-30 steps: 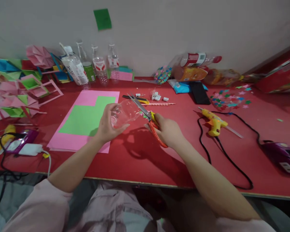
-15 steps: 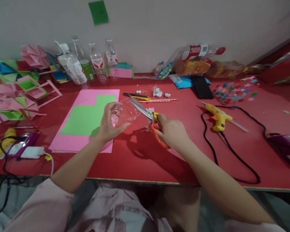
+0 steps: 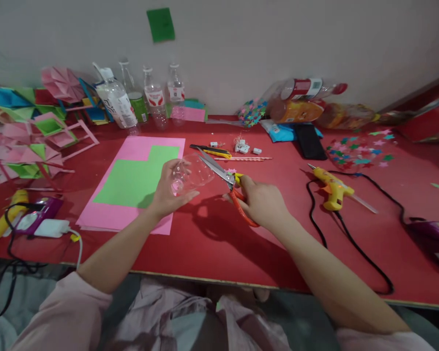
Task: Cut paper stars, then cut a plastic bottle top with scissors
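Note:
My left hand [image 3: 170,187] is curled around a clear plastic bottle piece [image 3: 194,174], its cut rim toward the right. In my right hand [image 3: 261,197] is a pair of scissors [image 3: 219,170] with orange and yellow handles. Their blades lie at the right rim of the plastic piece; whether they are cutting into it I cannot tell. Under and left of my left hand, a green sheet [image 3: 131,183] rests on pink paper [image 3: 120,217]. A yellow utility knife [image 3: 217,152] and striped straws [image 3: 247,158] lie beyond the scissors.
A yellow glue gun [image 3: 334,187] with a black cord lies at the right. Several bottles [image 3: 155,97] stand by the wall, with more bottles [image 3: 302,105] stacked at the back right. Folded paper shapes [image 3: 51,122] crowd the left. The red table's front edge [image 3: 219,282] runs below my forearms.
The view has shifted slightly, so the tabletop things appear a little lower and to the right. Both hands keep their grips; the plastic piece looks slightly turned against the blades.

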Action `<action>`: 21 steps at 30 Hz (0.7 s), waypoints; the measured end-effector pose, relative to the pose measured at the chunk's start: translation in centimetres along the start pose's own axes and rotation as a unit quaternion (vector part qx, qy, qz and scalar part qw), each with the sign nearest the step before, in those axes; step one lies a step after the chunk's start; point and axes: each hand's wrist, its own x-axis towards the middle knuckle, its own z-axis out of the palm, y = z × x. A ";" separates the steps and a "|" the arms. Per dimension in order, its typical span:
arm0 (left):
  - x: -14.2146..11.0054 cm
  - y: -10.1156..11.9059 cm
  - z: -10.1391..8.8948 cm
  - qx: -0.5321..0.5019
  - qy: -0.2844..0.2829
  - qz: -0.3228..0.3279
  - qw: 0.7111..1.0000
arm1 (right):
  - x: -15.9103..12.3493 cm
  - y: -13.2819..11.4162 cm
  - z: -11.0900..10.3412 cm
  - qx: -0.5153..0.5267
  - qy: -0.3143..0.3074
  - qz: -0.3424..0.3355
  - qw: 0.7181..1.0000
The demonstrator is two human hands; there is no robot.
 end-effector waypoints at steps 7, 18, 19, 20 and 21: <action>-0.3 0.5 0.6 -0.074 -0.034 -0.085 0.993 | -1.3 -0.3 0.4 0.027 -0.031 0.046 0.998; 0.7 -0.1 -0.2 -0.256 -0.126 -0.276 0.918 | 0.4 -0.8 -1.1 0.146 -0.087 0.067 0.983; 0.6 -0.2 -0.2 -0.246 -0.114 -0.267 0.925 | 0.5 -0.8 -1.1 0.140 -0.081 0.067 0.985; 0.5 -0.2 -0.1 -0.235 -0.101 -0.257 0.932 | 0.4 -0.8 -0.9 0.134 -0.073 0.067 0.986; 0.4 -0.3 0.0 -0.225 -0.089 -0.247 0.938 | 0.3 -0.7 -0.7 0.128 -0.066 0.069 0.987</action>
